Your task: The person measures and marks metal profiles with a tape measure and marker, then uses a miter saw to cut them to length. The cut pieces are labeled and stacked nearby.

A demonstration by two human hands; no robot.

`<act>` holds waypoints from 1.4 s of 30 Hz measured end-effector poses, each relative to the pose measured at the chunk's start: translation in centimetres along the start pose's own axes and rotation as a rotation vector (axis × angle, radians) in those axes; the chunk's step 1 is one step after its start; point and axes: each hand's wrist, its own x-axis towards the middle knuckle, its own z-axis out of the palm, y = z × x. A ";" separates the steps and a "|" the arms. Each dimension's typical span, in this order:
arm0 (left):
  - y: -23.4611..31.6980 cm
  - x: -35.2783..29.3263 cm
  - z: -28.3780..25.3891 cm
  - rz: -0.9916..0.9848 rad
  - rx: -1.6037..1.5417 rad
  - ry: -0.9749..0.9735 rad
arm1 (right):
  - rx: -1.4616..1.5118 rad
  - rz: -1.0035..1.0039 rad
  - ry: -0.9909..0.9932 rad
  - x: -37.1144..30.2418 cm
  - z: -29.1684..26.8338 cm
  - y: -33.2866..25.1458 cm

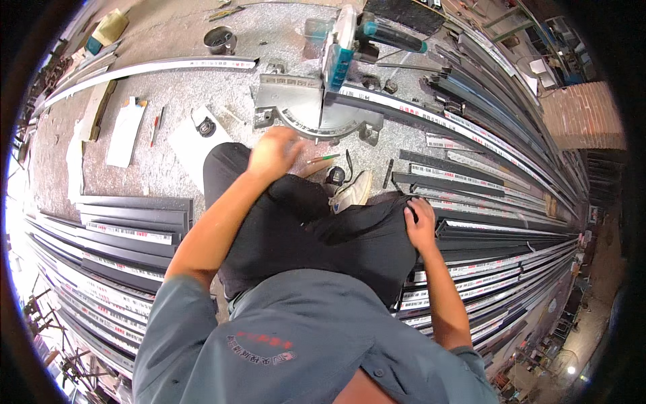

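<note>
My left hand [272,155] is above my left knee, just short of the front edge of a mitre saw base [303,111]. Its fingers are loosely bent and apart, and nothing shows in them. My right hand [420,223] rests on the black trousers at my right knee, fingers apart, beside a stack of long profiles. The saw's blade guard and teal housing [338,64] stand over the base, with a dark handle [397,38] to the right. A long white-faced profile [417,111] runs from the saw to the right; another profile [168,65] lies left of it.
Between my legs lie a tape measure [334,176], a green pencil [323,159] and my shoe [353,192]. Another tape measure [205,126] sits on white paper to the left, near a red pen [155,128]. Profile stacks [134,225] flank me. A metal cup [220,42] stands beyond.
</note>
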 end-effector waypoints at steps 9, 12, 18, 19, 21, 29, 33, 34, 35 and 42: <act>2.5 12.9 14.7 0.245 0.317 -0.368 | 0.095 0.119 0.261 0.0 2.4 -3.2; 2.7 17.2 17.3 0.131 0.445 -0.450 | 0.123 0.116 0.308 0.4 2.7 -2.9; -0.7 19.7 22.3 0.024 0.392 -0.292 | 0.215 0.064 0.275 2.0 3.6 -1.9; -0.9 19.9 23.4 -0.026 0.308 -0.286 | 0.211 0.044 0.264 2.2 3.5 -1.5; -0.2 20.4 24.9 -0.107 0.204 -0.175 | 0.261 0.080 0.228 3.1 3.0 -0.4; 0.8 14.5 21.1 0.074 0.425 -0.127 | 0.177 0.160 0.012 4.5 3.2 1.0; -3.1 14.7 17.4 -0.138 0.182 -0.360 | 0.114 0.267 -0.109 8.1 3.7 2.5; -4.5 11.7 16.2 -0.035 0.136 -0.243 | 0.183 0.320 -0.139 7.9 4.2 2.5; -6.3 11.8 14.6 -0.001 0.300 -0.346 | 0.109 0.123 -0.060 9.0 4.9 2.5; -14.8 9.2 1.3 -0.132 0.635 -0.237 | 0.120 0.049 -0.253 15.6 15.0 -1.1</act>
